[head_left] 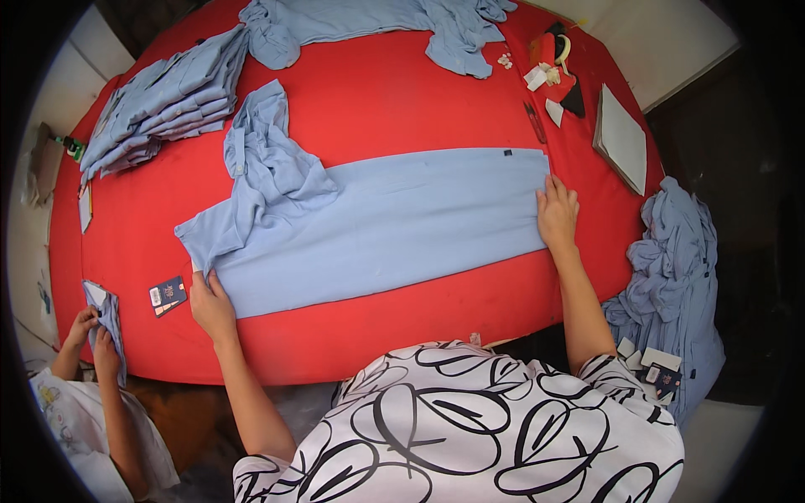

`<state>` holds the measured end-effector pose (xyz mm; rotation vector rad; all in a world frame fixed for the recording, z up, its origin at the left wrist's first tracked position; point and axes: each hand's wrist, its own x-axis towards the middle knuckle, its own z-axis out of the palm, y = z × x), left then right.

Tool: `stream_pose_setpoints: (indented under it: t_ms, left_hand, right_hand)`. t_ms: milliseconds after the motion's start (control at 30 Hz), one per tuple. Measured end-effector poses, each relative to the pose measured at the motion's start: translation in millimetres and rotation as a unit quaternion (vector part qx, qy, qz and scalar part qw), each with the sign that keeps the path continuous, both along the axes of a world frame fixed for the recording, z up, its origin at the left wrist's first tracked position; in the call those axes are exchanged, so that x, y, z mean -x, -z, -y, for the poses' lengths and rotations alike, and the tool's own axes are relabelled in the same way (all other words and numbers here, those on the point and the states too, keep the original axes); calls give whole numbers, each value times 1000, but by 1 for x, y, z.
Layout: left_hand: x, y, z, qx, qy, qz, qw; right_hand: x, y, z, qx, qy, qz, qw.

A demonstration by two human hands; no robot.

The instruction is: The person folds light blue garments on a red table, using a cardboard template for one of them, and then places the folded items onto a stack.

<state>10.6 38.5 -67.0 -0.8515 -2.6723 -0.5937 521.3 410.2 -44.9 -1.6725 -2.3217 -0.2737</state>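
Note:
A light-blue shirt (402, 214) lies folded lengthwise on the red-covered table, its long panel stretching left to right. One sleeve (272, 168) is crumpled across its left part and points away from me. My left hand (211, 306) grips the shirt's near left corner, where a small white edge shows by the fingertips. At the hem end on the right, my right hand (558, 216) holds the edge, fingers bent over it. A small dark label (507, 152) sits near the far right corner. Left of my left hand lies a dark blue hang tag (168, 296).
A stack of folded light-blue shirts (172, 101) stands far left; another shirt (360, 21) spreads across the far edge. Scissors (535, 123), a tape roll (563, 52) and white boards (620, 138) lie right. Loose shirts (671, 285) are heaped beside the table. A co-worker's hands (96, 335) handle blue cloth at lower left.

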Motion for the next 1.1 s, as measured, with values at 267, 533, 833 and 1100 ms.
stream_pose_setpoints:
  t_ms: [267,533,833,1100]
  left_hand:
    - [20,-14,-5,33,43,-39,998]
    - [23,0,2,-44,51,-33,997]
    - [24,-6,7,-70,55,-1,996]
    - [29,-14,5,-113,50,83,989]
  right_hand:
    - [46,3,-23,12,-165,-12,986]
    - [108,-24,31,-9,-205,-127,970]
    - [203,-11,170,184,-430,-219,856]
    - [201,-52,157,371,-274,-388,798]
